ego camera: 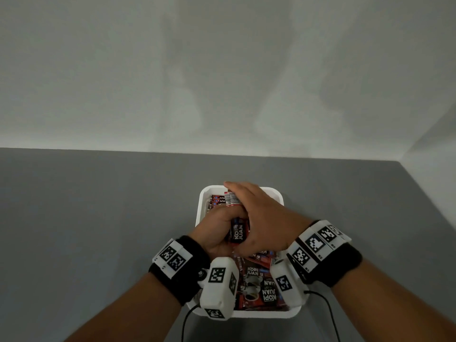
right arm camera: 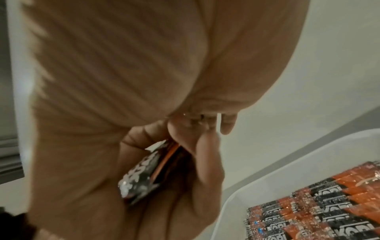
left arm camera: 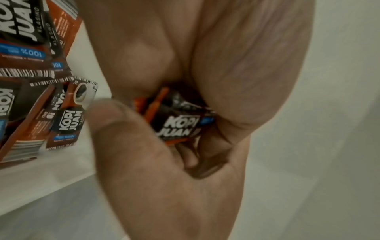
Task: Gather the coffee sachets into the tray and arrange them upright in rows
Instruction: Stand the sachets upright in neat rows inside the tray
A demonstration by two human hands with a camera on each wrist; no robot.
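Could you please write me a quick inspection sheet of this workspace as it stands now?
Surface: grey table, bare where it shows.
Job's things: white tray mid-table; a row of sachets on edge at its far end, loose sachets lying flat and overlapping at the near end; a bundle held above the tray.
Clutter: nothing seen.
Grips: left hand curled round the bundle; right hand closed over it from the other side.
Cables: black leads hang from the wrist cameras.
Surroundings: plain pale wall behind the table.
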